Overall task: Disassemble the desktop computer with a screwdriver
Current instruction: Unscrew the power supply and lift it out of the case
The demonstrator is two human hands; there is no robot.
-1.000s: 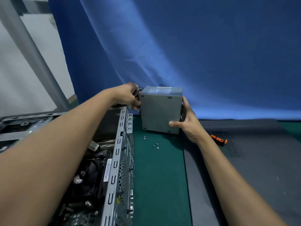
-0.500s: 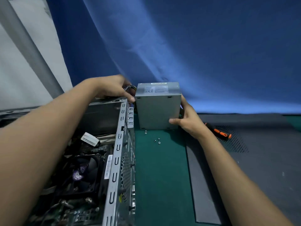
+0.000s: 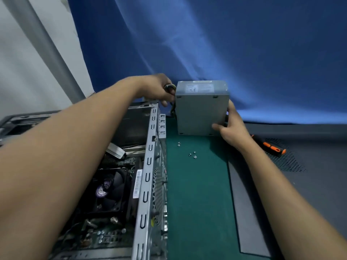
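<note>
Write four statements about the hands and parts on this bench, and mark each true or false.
1. The grey power supply is outside the computer case. True.
2. The right hand holds the screwdriver. False: it grips the power supply's right edge, and the screwdriver lies on the dark panel to the right.
3. Loose screws lie on the green mat. True.
4. The left hand lies flat on the green mat. False: it grips the cables at the power supply's left side.
</note>
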